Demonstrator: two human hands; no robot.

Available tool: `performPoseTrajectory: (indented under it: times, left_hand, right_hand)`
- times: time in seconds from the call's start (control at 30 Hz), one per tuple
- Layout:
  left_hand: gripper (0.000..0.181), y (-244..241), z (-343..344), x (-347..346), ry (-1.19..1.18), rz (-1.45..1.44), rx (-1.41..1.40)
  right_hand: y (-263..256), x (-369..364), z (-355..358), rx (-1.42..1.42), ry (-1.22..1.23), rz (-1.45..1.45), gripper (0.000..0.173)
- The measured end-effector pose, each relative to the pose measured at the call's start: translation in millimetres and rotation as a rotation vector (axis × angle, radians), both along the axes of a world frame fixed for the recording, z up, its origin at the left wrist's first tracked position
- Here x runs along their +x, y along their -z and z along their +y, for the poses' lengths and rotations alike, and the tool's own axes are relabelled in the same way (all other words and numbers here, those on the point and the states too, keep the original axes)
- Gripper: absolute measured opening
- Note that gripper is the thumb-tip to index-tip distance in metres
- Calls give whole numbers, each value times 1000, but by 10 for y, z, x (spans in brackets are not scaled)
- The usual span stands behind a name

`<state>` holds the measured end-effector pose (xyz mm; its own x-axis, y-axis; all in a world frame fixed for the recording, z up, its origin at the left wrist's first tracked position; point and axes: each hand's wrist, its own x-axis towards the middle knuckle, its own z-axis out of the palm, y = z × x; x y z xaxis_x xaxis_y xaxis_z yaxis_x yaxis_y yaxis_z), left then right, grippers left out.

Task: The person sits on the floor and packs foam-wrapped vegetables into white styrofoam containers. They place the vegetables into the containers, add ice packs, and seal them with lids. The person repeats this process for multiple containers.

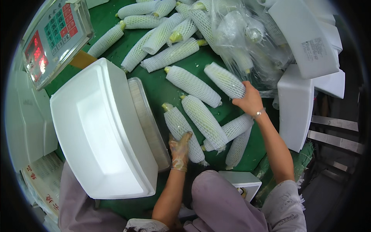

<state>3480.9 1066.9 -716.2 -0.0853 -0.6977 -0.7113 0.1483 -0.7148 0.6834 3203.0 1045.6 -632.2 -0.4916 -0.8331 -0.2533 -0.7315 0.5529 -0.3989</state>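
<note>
My left hand [179, 146], in a thin, stained glove, is closed around the lower part of a long pale-green vegetable in white foam netting [181, 127]. The bare right hand [247, 97] grips the near end of another netted vegetable [224, 79], which slants up and left. Between the hands lie two more netted pieces [192, 85] [205, 121], side by side at a slant. Others [232, 132] lie crosswise below the right hand. To the left, a white foam box [92, 130] stands open and tilted on the metal tray of a scale [149, 124].
A scale's display and keypad [52, 40] stand at upper left. Several netted vegetables [168, 55] and a clear plastic bag [237, 32] of them lie at the top. White foam boxes [295, 107] are stacked at right. A small foam box [242, 181] sits beside my knee.
</note>
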Motion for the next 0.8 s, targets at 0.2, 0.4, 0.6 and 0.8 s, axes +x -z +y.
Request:
performPoseTrajectory:
  times: [0.2,0.4,0.6,0.8]
  left_hand:
    - [46,-9,-80,65,-3,324,213]
    - [37,-49,-63,-256,-3,838,456]
    - [63,-1932,153,171,501,-317,-53]
    - [35,-2338,-745,2357,116,-330,-758]
  right_hand:
    - [-141,182,-195,344,-242,-383,76]
    - [110,101,60,299,-6,-1188,78]
    - [-1593,691,99,-35,-98,-1230,87]
    - [-1539,2528,-541,-229,-167,-1237,91]
